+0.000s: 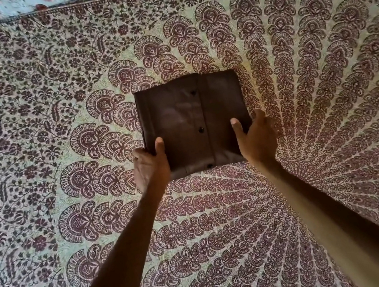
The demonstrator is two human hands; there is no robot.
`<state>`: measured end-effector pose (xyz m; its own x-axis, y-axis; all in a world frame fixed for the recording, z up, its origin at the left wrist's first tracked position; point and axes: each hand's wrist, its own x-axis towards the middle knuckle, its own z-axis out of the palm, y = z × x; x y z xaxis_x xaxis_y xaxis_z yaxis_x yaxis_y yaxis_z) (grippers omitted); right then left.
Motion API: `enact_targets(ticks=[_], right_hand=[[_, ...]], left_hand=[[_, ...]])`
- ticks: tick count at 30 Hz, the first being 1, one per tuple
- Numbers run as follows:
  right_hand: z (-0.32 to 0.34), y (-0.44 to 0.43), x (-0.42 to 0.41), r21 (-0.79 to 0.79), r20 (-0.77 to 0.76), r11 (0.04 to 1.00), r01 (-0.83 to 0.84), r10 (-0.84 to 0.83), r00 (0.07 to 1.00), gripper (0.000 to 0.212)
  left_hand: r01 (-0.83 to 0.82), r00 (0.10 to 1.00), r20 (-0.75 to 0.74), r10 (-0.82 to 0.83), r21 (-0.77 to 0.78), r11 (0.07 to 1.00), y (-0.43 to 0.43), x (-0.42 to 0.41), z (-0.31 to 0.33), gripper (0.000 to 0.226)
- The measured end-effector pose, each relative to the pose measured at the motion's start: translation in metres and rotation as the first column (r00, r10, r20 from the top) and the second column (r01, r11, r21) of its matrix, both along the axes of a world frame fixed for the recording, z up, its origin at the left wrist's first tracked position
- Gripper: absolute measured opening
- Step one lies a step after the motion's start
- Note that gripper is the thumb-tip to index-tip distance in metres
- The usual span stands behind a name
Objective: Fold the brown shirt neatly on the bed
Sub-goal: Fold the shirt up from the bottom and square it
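Forearms (126,254) extended | brown shirt (192,122) folded square, placket up, held over mid-bed (53,116) | left hand (151,167), right hand (255,137): near corners pinched, thumbs on top | risk: folds could be splayed if released unevenly

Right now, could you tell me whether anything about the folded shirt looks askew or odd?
Nothing stands out: the brown shirt is a tidy square, placket straight, held at its near corners by the left hand and right hand over the bedspread.
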<state>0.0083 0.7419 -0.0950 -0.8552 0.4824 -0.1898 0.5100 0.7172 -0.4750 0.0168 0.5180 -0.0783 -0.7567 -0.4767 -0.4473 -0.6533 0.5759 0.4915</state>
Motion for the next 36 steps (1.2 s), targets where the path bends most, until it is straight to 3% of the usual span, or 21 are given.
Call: enact_targets(ticks=[4,6,9,11,17,21,25,28,30,32,34,36], right_hand=[[0.006,0.005,-0.021,-0.293,0.094,0.956,-0.002,0.031,0.995,0.053],[0.01,0.012,-0.023,-0.43,0.135,0.902,0.029,0.033,0.99,0.041],[0.015,0.022,-0.008,-0.665,0.125,0.741,0.093,-0.012,0.992,0.037],[0.02,0.026,0.02,-0.745,0.152,0.656,0.121,-0.009,0.988,0.036],[0.033,0.017,0.156,-0.77,0.267,0.596,0.229,-0.026,0.963,0.021],[0.037,0.01,0.249,-0.738,0.349,0.606,0.298,-0.037,0.937,0.024],[0.046,0.005,0.311,-0.723,0.449,0.538,0.434,-0.111,0.887,0.02],[0.054,0.002,0.336,-0.728,0.48,0.489,0.481,-0.139,0.866,0.017],[0.06,0.001,0.348,-0.736,0.465,0.492,0.466,-0.132,0.875,0.025],[0.076,0.001,0.353,-0.74,0.371,0.562,0.37,-0.119,0.921,0.031],[0.103,-0.001,0.356,-0.71,0.18,0.689,0.145,-0.021,0.983,0.038],[0.141,-0.006,0.36,-0.585,-0.021,0.806,-0.089,0.095,0.995,0.037]], left_hand=[[-0.008,0.991,0.135,0.006,0.012,1.0,0.003,-0.03,0.005,0.086],[-0.085,0.991,0.112,0.069,0.147,0.986,-0.005,-0.038,-0.001,0.083],[-0.141,0.985,0.147,0.09,0.393,0.909,-0.016,-0.028,0.0,0.086],[-0.088,0.991,0.125,0.038,0.427,0.9,-0.018,0.0,0.005,0.075],[-0.055,0.996,0.082,0.018,0.475,0.878,-0.026,0.132,0.002,0.054],[-0.117,0.987,0.155,0.046,0.486,0.866,-0.041,0.224,-0.007,0.062],[-0.098,0.985,0.17,0.01,0.521,0.848,-0.052,0.287,-0.019,0.079],[-0.058,0.99,0.139,-0.019,0.527,0.848,-0.05,0.308,-0.007,0.06],[-0.017,0.994,0.103,-0.042,0.512,0.859,-0.046,0.318,0.002,0.045],[-0.016,0.996,0.083,-0.033,0.523,0.852,-0.042,0.325,0.007,0.044],[-0.052,0.993,0.114,-0.021,0.599,0.799,-0.035,0.334,0.009,0.037],[-0.062,0.989,0.142,-0.041,0.647,0.76,-0.026,0.34,0.012,0.021]])
